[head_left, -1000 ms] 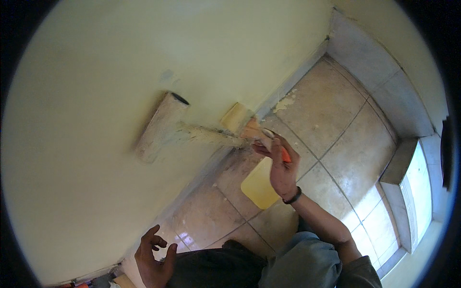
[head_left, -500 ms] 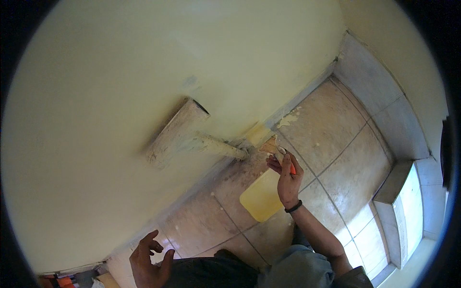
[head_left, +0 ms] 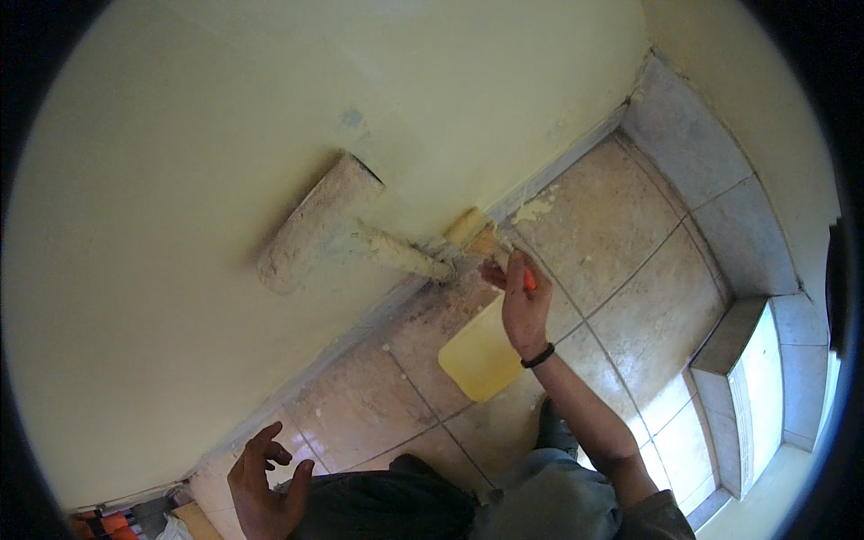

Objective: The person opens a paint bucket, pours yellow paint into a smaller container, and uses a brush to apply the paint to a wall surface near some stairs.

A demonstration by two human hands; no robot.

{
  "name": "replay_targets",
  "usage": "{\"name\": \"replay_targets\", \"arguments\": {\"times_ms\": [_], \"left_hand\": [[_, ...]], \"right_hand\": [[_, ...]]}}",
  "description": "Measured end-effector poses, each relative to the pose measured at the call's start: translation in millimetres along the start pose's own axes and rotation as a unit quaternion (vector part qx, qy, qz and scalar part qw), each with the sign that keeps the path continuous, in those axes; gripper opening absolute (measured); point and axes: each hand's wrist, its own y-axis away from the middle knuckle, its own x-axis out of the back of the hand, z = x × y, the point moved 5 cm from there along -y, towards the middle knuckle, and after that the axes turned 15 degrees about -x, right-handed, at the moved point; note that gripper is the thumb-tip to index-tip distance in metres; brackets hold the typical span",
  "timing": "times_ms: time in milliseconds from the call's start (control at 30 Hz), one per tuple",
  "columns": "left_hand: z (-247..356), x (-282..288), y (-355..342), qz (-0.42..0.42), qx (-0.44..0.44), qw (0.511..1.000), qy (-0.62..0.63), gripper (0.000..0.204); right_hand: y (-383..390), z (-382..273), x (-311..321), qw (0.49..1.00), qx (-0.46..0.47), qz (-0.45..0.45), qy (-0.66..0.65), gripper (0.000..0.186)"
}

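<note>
My right hand (head_left: 526, 310), wearing a dark band on the wrist, is closed around a paintbrush (head_left: 484, 243). An orange part of its handle shows between the fingers, and the tan bristles are against the foot of the pale yellow wall (head_left: 504, 99). A deeper yellow patch of paint (head_left: 467, 227) lies on the wall just beyond the bristles. Below this hand a yellow, paint-filled container (head_left: 477, 360) rests on the tiles, partly covered by the hand. My left hand (head_left: 268, 486) hangs at the lower left above my leg, fingers apart and curved, holding nothing.
A wide, paint-smeared pipe (head_left: 319, 220) stands out from the wall, with a thinner pipe (head_left: 405, 256) running toward the wall's foot. Yellow splashes (head_left: 535, 209) mark the tiled floor (head_left: 630, 234). A tiled ledge (head_left: 733, 346) is at right; orange and dark items (head_left: 112, 524) lie lower left.
My right hand has moved a little left and up with the paintbrush, bringing the bristles against the wall's foot by the thin pipe. The view has shifted slightly; my left hand stays open.
</note>
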Motion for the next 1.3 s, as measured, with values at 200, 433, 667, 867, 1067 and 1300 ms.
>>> {"name": "replay_targets", "arguments": {"times_ms": [200, 433, 667, 867, 1067, 1300], "left_hand": [[-4, 7, 11, 0.007, 0.002, 1.0, 0.01, 0.057], [3, 5, 5, 0.005, -0.008, 1.0, 0.012, 0.058], [2, 6, 10, 0.014, -0.015, 1.0, 0.014, 0.059], [6, 4, 8, 0.011, -0.023, 1.0, 0.012, 0.059], [8, 5, 8, 0.001, -0.008, 1.0, 0.014, 0.06], [8, 6, 9, 0.009, -0.023, 1.0, 0.017, 0.06]], "right_hand": [[3, -43, 29, 0.994, 0.084, -0.005, -0.065, 0.037], [-19, 15, 22, 0.997, 0.045, 0.06, 0.029, 0.037], [-9, -1, 15, 0.994, 0.083, 0.044, 0.05, 0.033], [16, 24, -11, 0.982, 0.064, 0.094, 0.153, 0.032], [16, 16, -9, 1.0, -0.009, 0.011, 0.009, 0.035], [-31, -7, 27, 0.997, 0.031, 0.075, -0.01, 0.039]]}}
